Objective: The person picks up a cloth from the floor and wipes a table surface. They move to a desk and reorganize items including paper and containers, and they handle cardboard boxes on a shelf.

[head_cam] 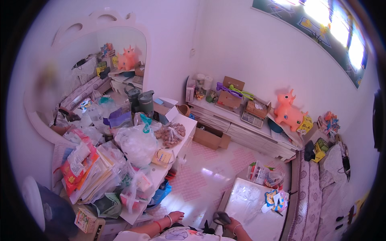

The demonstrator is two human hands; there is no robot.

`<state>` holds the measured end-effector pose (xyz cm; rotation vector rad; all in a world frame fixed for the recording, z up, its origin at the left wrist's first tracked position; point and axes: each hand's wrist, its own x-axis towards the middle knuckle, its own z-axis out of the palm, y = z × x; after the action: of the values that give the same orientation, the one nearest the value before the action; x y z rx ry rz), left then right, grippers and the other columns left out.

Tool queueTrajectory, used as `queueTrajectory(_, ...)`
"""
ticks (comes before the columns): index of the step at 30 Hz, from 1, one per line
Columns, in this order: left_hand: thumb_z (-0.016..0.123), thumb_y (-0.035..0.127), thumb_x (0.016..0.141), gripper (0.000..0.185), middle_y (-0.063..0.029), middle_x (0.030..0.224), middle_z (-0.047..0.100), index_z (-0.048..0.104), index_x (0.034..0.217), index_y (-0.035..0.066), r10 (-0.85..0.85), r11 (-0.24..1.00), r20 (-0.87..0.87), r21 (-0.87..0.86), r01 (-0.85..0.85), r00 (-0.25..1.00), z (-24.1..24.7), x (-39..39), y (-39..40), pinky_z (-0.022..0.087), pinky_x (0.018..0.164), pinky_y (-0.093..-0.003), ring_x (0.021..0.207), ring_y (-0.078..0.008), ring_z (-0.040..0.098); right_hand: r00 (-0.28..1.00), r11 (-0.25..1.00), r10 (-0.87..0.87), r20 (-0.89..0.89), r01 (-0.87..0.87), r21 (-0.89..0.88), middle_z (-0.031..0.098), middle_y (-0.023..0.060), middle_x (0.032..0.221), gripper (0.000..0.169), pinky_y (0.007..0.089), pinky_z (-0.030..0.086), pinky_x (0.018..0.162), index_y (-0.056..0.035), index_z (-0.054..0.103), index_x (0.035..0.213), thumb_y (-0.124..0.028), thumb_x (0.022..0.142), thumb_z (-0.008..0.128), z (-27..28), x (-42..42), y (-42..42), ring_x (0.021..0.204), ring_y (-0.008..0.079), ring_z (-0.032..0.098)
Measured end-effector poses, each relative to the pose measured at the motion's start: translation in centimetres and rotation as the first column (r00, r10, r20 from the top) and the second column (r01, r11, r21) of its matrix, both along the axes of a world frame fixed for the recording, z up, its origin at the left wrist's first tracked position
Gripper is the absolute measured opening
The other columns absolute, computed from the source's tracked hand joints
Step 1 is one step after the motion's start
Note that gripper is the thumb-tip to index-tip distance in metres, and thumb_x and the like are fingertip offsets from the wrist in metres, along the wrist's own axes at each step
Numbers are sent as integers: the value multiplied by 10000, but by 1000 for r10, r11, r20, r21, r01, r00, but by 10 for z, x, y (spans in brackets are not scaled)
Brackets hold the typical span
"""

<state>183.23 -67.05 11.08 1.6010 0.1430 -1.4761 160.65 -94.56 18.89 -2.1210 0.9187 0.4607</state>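
My right hand (232,224) is closed around the near end of a dark rounded object (221,217), whose exact kind I cannot make out. It is over the left edge of a low white-topped table (256,208). My left hand (175,216) is stretched forward in front of my body with nothing in it, the fingers slightly apart. Left of that hand stands the white dressing table (153,174), heaped with plastic bags. A blue bag (161,192) is on the floor beside the dressing table. On the low table lie cartoon paper cutouts (275,200) and a clear plastic sheet (245,192).
A large mirror (120,39) rises behind the dressing table, which bears a stack of papers (96,171), a bag of nuts (174,134) and dark tumblers (146,102). An open cardboard box (208,138) sits before the TV cabinet (211,117). At right is a sofa (307,192).
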Motion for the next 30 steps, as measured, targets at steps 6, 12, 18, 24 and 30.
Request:
queueTrajectory(6, 495, 336, 836, 403, -47, 1113, 570, 523, 1168, 110, -4, 991, 97, -133, 17, 995, 51, 51, -52, 414, 829, -335, 1010, -167, 543, 940, 957, -283, 189, 266, 112, 624, 125, 972, 629, 322, 462, 802, -63, 505, 1156, -188, 582, 730, 25, 67, -24, 911, 236, 594)
queueTrajectory(12, 490, 347, 852, 423, -57, 1126, 565, 501, 1190, 91, 68, 989, 171, -140, -44, 983, 54, 101, -107, 412, 844, -313, 998, -162, 545, 905, 946, -313, 287, 270, 182, 615, 101, 981, 662, 299, 471, 761, -55, 494, 1176, -132, 566, 739, -26, 130, -109, 875, 198, 587)
queueTrajectory(18, 544, 327, 835, 457, -56, 1175, 536, 473, 1219, 90, 243, 964, 116, -138, -226, 963, 101, 137, -141, 396, 870, -313, 1045, -167, 524, 924, 952, -205, 323, 112, 284, 623, 123, 966, 618, 325, 460, 785, -60, 507, 1147, -167, 585, 741, 17, 243, -161, 887, 239, 597)
queueTrajectory(24, 570, 346, 821, 553, -63, 1248, 477, 400, 1286, 100, 471, 861, 152, -294, -415, 869, 145, 158, -199, 379, 902, -353, 1105, -164, 465, 923, 925, 97, 371, -221, 308, 605, 111, 1022, 679, 303, 436, 837, -73, 458, 1218, -178, 608, 739, 87, 354, -158, 952, 215, 571)
queueTrajectory(30, 582, 274, 815, 301, -9, 1022, 575, 538, 1087, 155, 646, 667, -191, -328, -669, 739, 131, 195, -224, 441, 788, -343, 969, -136, 521, 722, 778, 485, 494, -614, 133, 499, 163, 1176, 709, 318, 399, 912, -60, 460, 1215, -308, 614, 744, 98, 413, -114, 1074, 274, 504)
